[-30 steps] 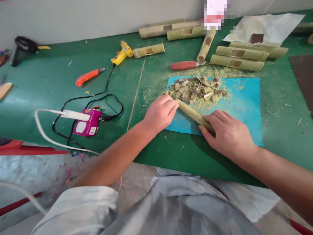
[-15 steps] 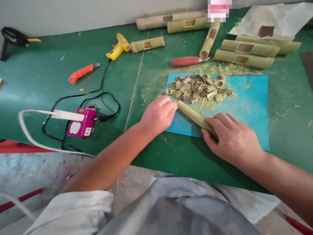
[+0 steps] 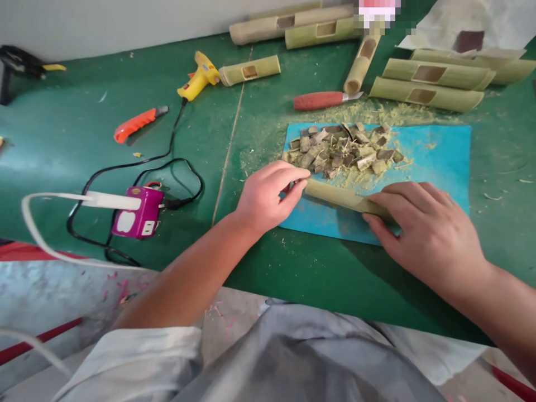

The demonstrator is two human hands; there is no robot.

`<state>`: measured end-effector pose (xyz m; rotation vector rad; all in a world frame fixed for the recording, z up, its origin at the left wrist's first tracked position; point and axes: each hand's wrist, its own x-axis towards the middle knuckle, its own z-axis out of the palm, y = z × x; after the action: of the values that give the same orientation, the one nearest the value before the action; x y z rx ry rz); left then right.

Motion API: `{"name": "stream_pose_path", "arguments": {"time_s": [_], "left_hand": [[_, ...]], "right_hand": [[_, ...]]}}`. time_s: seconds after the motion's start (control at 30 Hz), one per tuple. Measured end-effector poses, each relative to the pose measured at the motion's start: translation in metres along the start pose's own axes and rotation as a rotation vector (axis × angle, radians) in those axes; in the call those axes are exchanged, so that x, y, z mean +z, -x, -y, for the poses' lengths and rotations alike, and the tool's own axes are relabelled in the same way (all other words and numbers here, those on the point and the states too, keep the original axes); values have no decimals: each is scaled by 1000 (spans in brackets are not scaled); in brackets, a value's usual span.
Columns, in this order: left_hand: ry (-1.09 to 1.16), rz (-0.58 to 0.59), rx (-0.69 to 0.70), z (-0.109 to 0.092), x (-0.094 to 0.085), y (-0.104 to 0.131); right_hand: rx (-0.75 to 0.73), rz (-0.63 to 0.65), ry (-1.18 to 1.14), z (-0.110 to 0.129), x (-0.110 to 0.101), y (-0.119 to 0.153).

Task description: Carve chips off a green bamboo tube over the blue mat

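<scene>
A pale green bamboo tube point(image 3: 341, 196) lies at a slight slant above the blue sheet point(image 3: 439, 162). Around its right end, my right hand point(image 3: 431, 229) is wrapped, hiding that end. My left hand point(image 3: 270, 195) is closed in a pinch at the tube's left end, thumb and forefinger touching it. Just beyond the tube, a pile of small cut bamboo chips point(image 3: 343, 148) and greenish dust covers part of the sheet. A knife with a red handle point(image 3: 318, 100) lies behind the pile, its blade pointing right.
Bamboo tubes with square cut-outs point(image 3: 431, 96) lie at the back right, others point(image 3: 322, 33) along the wall. On the left are a yellow glue gun point(image 3: 199, 78), an orange utility knife point(image 3: 136, 124) and a purple power socket point(image 3: 140, 212) with trailing cords. White paper point(image 3: 498, 22) rests behind.
The bamboo tube has turned closer to level, its right end swinging away from me. My right hand has shifted right with it; my left fingers have changed their pinch at the other end.
</scene>
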<state>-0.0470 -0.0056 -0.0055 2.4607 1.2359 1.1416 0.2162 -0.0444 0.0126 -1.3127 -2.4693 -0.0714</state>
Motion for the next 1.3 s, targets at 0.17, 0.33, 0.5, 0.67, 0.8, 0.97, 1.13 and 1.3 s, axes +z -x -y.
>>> {"name": "stream_pose_path", "arguments": {"time_s": [0.17,0.33,0.5,0.67,0.8,0.97,1.13,1.3], "left_hand": [[81,24,-59,2,-4,-2],[72,14,-89,-2,-7,-3],[50,45,-77,-6,-7,-3],[14,56,-107,-8,-6,-2],[26,56,-117,-9,-5,-2],[-10,1,-147,-8,-5,-3],[-69,-106,-158,-4,-2,-1],[-77,-57,-111,-6,5,-2]], "right_hand": [[13,16,-195,-14,5,-5],[38,21,-247,-16,8,-6],[104,29,-155,-12,3,-3],[88,33,-16,-12,-6,1],[53,68,49,-14,-8,4],[40,74,-24,-14,-5,5],[79,-11,-102,-9,-3,5],[128,61,-150,-4,-1,5]]}}
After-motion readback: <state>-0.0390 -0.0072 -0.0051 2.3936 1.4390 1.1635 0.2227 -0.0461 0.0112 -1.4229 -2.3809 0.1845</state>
